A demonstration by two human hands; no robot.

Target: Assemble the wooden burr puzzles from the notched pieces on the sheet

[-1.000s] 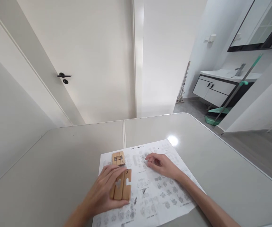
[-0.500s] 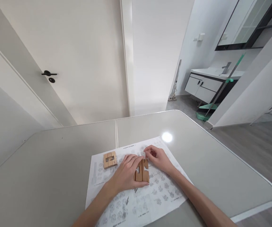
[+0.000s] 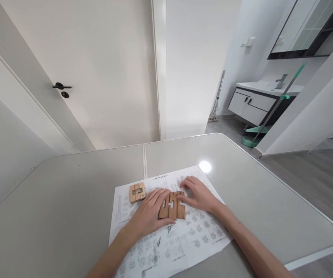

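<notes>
Three notched wooden puzzle pieces (image 3: 172, 210) lie side by side on a printed sheet (image 3: 180, 255), with small gaps showing between them. My left hand (image 3: 149, 210) spans the left ones, fingers along their far ends and thumb by the near ends; its palm hides part of the leftmost piece. At the far end of the rightmost piece (image 3: 180, 212), my right hand (image 3: 196, 195) has its thumb on the wood and its index finger curled just beyond. Farther left on the sheet sits a square wooden puzzle block (image 3: 137, 192) with an opening in its middle.
The sheet lies on a grey table (image 3: 76, 200) with a pale rim and a seam across it. Beyond stands a door with a black handle (image 3: 62, 87). At the right are a washbasin cabinet (image 3: 250, 104) and a green dustpan (image 3: 250, 141).
The rightmost piece has shifted slightly, and three pieces now show side by side instead of two. My right hand has come down closer, with its thumb now on the rightmost piece.
</notes>
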